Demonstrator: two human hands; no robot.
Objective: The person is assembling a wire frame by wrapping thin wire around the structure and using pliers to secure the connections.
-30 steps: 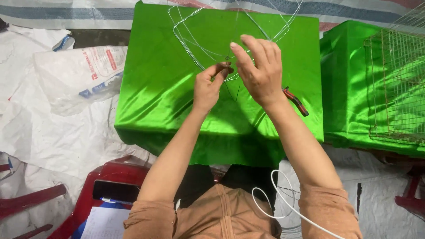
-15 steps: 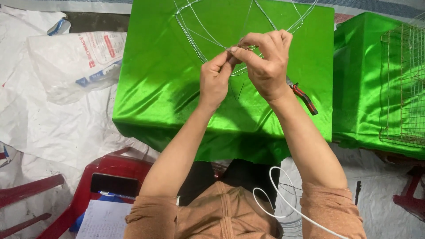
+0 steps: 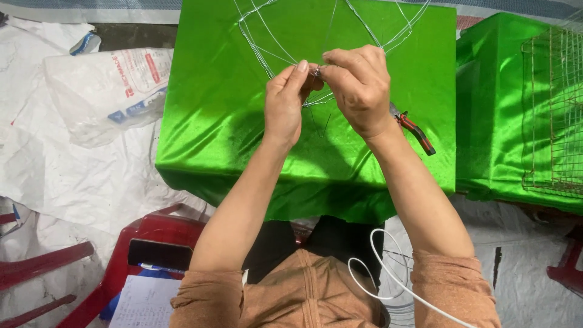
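Upper centre of frame: left hand [image 3: 284,104] and right hand [image 3: 359,91], fingertips pinched together on a joint of the wire frame [image 3: 267,45] lying on the green-draped table [image 3: 212,121]; red-handled pliers [image 3: 416,130] just right.

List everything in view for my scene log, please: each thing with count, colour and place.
wire frame: one, silvery, on the near table, pinched by both hands
pliers: one, red-and-black handles, right of the right hand
cloth-covered table: two, green, centre and right
wire mesh cage: one, rusty, on the right table
plastic sack: one, white, floor left
plastic stool: one, red, lower left, bearing a phone and a pen
white cord: one, by the lap
left hand: at the wire joint
right hand: fingers closed on the wire
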